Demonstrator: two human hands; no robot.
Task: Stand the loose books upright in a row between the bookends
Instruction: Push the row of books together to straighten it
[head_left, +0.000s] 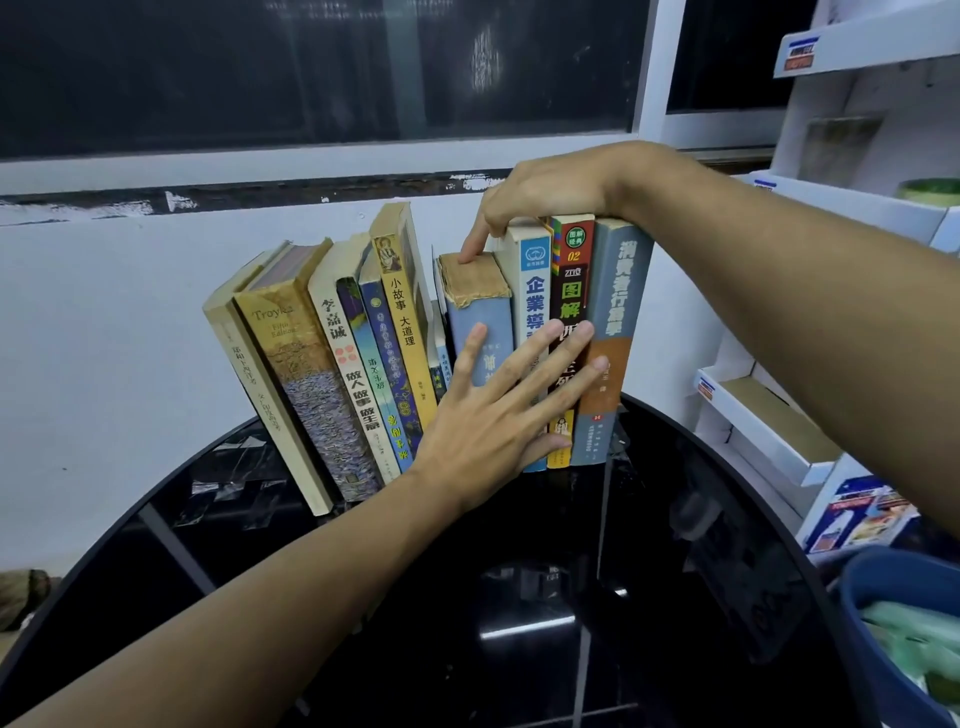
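Mid-frame, the flat, spread left hand (488, 415) squares the row of books (535, 291) while the right hand (545, 197) tops the worn blue book (480, 312), grip unclear; the leaning books (311, 374) likely need straightening next.

Books (395, 338) stand in a row; left ones lean.

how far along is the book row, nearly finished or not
Done: all books in view stand in one row on the table. In hand: left hand presses the right-side spines, right hand rests on their tops, finger on the worn blue book. To do: the Troyka book and neighbours lean; bookends aren't visible.
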